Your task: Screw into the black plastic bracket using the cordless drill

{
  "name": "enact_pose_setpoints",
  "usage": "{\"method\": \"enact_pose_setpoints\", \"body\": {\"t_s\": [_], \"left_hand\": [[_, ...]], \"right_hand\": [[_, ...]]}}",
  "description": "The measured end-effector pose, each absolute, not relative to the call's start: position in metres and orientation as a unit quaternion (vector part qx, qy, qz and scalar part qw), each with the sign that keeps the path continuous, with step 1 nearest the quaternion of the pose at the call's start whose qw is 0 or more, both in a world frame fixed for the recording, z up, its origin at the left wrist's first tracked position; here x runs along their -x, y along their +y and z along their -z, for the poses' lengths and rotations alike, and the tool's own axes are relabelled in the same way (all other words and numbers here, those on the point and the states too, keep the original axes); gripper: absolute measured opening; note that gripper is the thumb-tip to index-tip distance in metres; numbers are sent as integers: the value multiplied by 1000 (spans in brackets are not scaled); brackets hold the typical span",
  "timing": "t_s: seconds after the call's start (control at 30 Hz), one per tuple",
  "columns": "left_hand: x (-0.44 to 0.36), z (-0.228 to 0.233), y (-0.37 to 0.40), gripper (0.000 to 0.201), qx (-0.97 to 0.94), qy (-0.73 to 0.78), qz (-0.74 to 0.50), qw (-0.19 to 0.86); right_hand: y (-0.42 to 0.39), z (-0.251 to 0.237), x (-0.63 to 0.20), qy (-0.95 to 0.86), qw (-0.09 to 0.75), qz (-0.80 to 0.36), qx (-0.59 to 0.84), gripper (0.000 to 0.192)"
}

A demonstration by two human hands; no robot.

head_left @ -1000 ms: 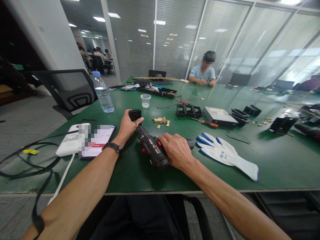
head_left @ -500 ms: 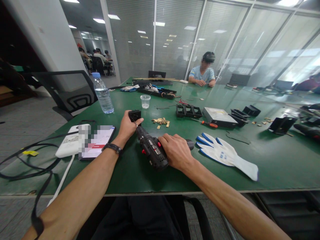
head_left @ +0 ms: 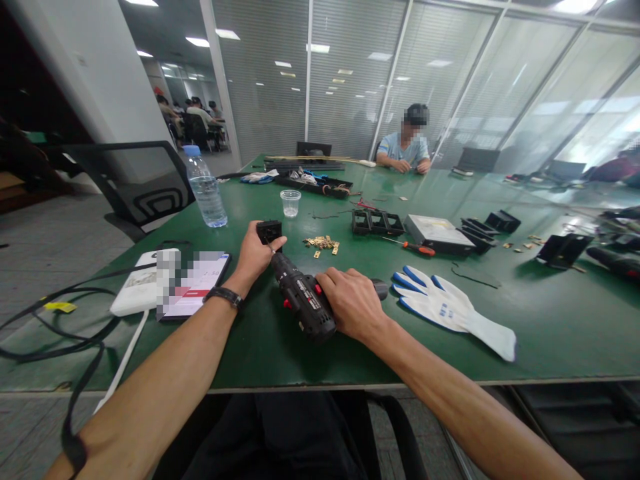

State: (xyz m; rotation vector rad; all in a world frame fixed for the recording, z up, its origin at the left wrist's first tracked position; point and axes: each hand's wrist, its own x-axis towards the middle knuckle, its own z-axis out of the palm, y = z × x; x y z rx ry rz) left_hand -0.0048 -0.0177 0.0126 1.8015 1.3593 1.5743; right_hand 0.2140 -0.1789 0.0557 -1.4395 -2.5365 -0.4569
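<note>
A small black plastic part (head_left: 269, 231) is gripped by the left hand (head_left: 256, 255) near the middle of the green table (head_left: 550, 327). A cordless drill (head_left: 303, 300) is clasped by the right hand (head_left: 354, 303), its tip against the part. A work glove (head_left: 450, 307) lies to the right.

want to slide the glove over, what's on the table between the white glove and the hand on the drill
In the head view only the drill's dark handle end pokes out of the right hand toward the white glove; the rest is bare green table.
</note>
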Motion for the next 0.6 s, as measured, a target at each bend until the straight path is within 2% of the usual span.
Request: {"method": "enact_pose_setpoints", "body": {"t_s": [0.27,0.6], "left_hand": [[5,-11,-16,52,-648,486,-559,177],[6,-9,-14,54,-648,486,-561,170]], "right_hand": [[-179,-57,-213,-854,78,149,492,27],[-179,-57,-213,-853,85,146,493,23]]}}
